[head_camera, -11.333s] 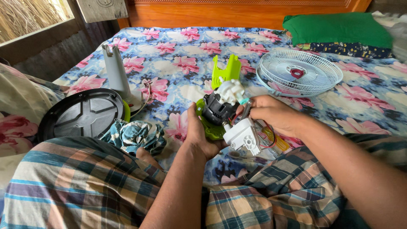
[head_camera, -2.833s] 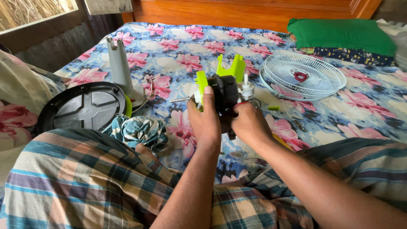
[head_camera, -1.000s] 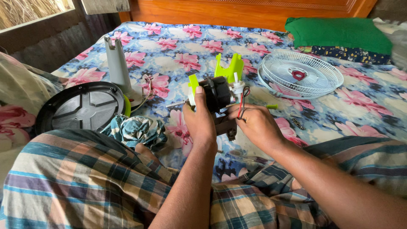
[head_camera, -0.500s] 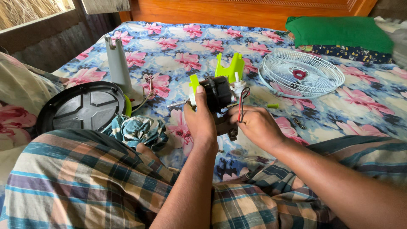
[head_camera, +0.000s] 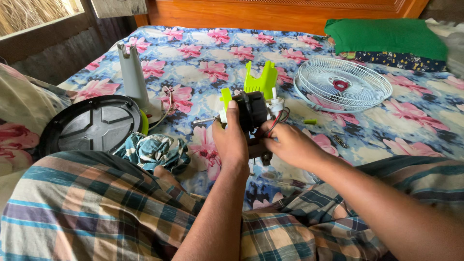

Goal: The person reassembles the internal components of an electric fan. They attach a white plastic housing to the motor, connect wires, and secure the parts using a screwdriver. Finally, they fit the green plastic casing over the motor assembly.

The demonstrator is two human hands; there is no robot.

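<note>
We are gripping the black, ribbed fan motor [head_camera: 251,111] over the floral bedsheet [head_camera: 203,58], the left hand [head_camera: 232,140] closed around its lime plastic front and bare steel shaft, the right hand [head_camera: 285,145] pinching the thin red and black wires [head_camera: 278,121] at its white rear gearbox. Pulling here is risking snapped wires; a loosening grip is risking the smooth housing dropping onto the loose small parts [head_camera: 340,141].

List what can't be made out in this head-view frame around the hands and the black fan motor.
- Black fan motor: near side hidden by the left hand.
- Right hand: fingertips tucked behind the motor; grip on the red and black wires unclear.
- Small dark metal part on the floral bedsheet: too small to identify.
</note>
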